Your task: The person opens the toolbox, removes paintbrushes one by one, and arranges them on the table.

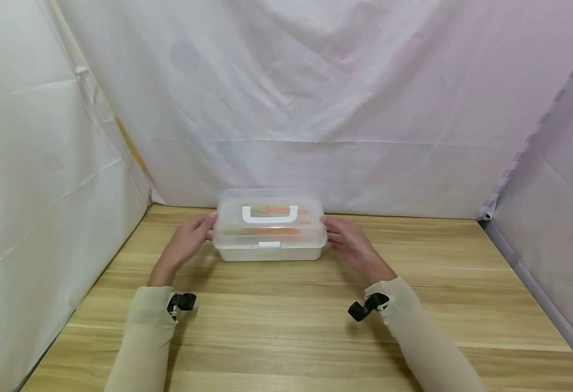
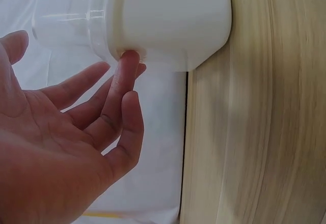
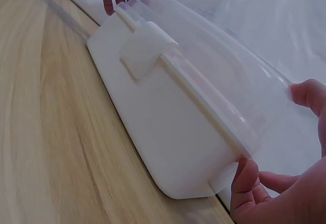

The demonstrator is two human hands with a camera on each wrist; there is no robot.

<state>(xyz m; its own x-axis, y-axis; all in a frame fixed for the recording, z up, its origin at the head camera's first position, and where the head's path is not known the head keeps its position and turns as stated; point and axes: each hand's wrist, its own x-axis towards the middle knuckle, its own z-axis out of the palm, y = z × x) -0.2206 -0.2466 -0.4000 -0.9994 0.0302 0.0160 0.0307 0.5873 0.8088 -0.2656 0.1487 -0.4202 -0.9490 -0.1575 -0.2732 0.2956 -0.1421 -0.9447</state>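
There it was, the plastic box (image 1: 269, 225), upright at the far side of the desk (image 1: 271, 321), just left of centre, its frosted lid (image 1: 231, 206) down. Through that lid I made out long orange pieces (image 1: 286, 231), paler at the left; what they were, I could not tell. The white handle (image 1: 270, 220) lay across the top, and the latch (image 1: 269, 246) sat folded over the near rim (image 3: 209, 109).

My read on the handling: light, thin-walled, stiff enough to keep its shape, but smooth and probably slippery, with loose contents liable to slide if it tipped. I rated the two short ends best, fingers hooked beneath the overhanging rim; the handle I would have trusted only with the latch firmly fastened.

And both hands were right there! The right hand (image 1: 352, 245) held its end, thumb on the lid's edge and a finger tucked under the rim. The left hand (image 1: 183, 242) kept its fingers loosely bent, one fingertip touching below the rim, the thumb close by the lid; whether it gripped, I could not tell.

Farther out came pale sleeves (image 1: 141, 337), black straps (image 1: 185, 301) at both wrists, and white cloth (image 1: 315, 109) hanging behind the desk.
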